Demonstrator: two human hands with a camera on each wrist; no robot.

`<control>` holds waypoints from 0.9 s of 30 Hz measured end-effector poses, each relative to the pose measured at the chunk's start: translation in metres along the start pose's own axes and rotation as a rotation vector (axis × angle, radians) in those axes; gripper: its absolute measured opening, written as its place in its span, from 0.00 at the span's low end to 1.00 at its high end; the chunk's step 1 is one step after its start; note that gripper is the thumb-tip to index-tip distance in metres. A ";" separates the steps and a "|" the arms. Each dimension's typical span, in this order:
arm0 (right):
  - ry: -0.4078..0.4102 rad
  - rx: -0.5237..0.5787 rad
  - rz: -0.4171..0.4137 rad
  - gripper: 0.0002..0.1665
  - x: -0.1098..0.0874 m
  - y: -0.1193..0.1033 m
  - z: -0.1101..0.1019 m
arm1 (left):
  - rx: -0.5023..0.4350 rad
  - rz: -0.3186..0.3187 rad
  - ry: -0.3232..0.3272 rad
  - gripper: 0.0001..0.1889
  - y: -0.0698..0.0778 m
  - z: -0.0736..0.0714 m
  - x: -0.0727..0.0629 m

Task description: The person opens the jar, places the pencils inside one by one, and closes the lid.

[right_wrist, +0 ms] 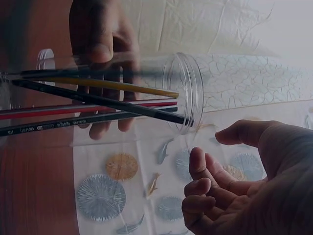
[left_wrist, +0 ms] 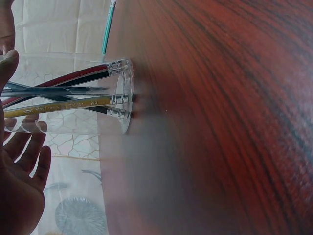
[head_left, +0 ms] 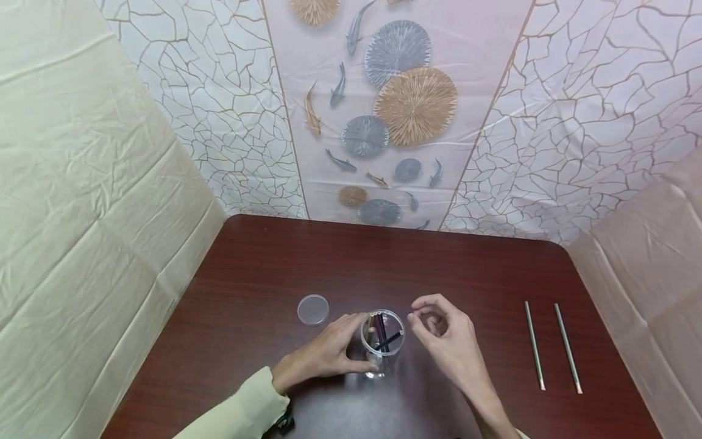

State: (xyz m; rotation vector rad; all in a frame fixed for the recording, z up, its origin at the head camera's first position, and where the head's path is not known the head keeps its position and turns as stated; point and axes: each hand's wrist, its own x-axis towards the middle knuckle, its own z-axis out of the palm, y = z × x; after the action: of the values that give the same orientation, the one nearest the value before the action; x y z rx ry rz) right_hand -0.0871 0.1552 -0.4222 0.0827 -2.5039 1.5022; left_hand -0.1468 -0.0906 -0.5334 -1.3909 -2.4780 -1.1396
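Observation:
My left hand [head_left: 329, 349] grips a clear plastic jar [head_left: 387, 364] around its side. The jar stands upright on the table, its mouth uncovered. Inside lean several pencils: a yellow one [right_wrist: 112, 85], a red one [right_wrist: 73, 109] and dark ones such as the black pencil [right_wrist: 110, 103]. In the left wrist view, metal ferrules at the pencils' lower ends rest at the jar's base [left_wrist: 128, 73]. My right hand [head_left: 452, 344] hovers just right of the jar's mouth, thumb and forefinger bent towards each other and apart. Nothing is between them in the right wrist view.
A round clear lid [head_left: 313, 310] lies on the table, left of and behind the jar. At the right, two green pencils [head_left: 534, 345] lie roughly parallel on the dark wooden table [head_left: 263, 262]. Fabric hangings [head_left: 181, 225] close off the sides and back.

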 end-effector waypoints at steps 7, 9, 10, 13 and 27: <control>0.031 0.000 -0.012 0.12 0.001 0.001 -0.003 | 0.003 0.015 0.014 0.48 -0.001 0.001 -0.001; 0.034 0.004 -0.018 0.12 0.001 0.001 -0.004 | 0.004 0.015 0.013 0.48 0.000 0.001 -0.001; 0.034 0.006 -0.021 0.12 0.001 0.001 -0.004 | 0.004 0.013 0.012 0.48 0.000 0.001 -0.001; 0.029 0.014 -0.026 0.12 0.001 0.001 -0.004 | -0.001 0.003 0.004 0.48 -0.001 0.001 -0.001; 0.127 -0.041 -0.002 0.10 0.005 0.013 -0.028 | -0.009 -0.019 -0.010 0.46 0.000 0.001 -0.001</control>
State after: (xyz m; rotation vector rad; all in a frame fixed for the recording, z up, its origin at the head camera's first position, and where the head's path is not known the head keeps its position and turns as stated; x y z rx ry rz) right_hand -0.0902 0.1859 -0.4199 -0.0164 -2.4314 1.4079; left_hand -0.1461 -0.0905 -0.5347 -1.3817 -2.5017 -1.1510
